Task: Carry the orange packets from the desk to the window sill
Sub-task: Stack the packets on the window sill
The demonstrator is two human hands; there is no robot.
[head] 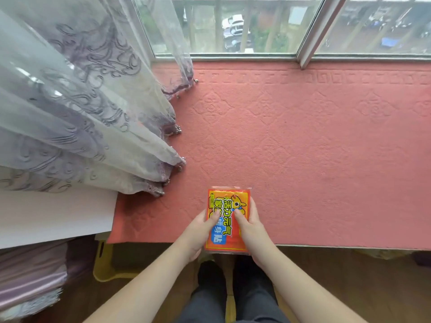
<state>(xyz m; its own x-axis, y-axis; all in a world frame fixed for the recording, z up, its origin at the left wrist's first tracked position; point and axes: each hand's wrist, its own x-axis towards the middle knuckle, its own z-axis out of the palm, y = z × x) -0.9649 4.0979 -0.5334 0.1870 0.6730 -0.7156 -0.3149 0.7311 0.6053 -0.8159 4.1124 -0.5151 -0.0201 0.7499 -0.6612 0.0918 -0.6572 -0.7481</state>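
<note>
A stack of orange packets (227, 203) with yellow and blue print sits at the near edge of the window sill, which is covered by a salmon-pink embossed mat (314, 148). Both hands grip the stack from its sides. My left hand (200, 231) holds the left edge with the thumb on top. My right hand (251, 229) holds the right edge, thumb on the top packet. The near end of the stack overhangs the sill's front edge. How many packets are in the stack is hard to tell.
A sheer grey-purple curtain (81, 108) drapes over the left part of the sill. A white board (53, 217) lies at the left edge. The window frame (312, 36) runs along the back. Below, wooden floor, a yellow container (105, 264) and my legs.
</note>
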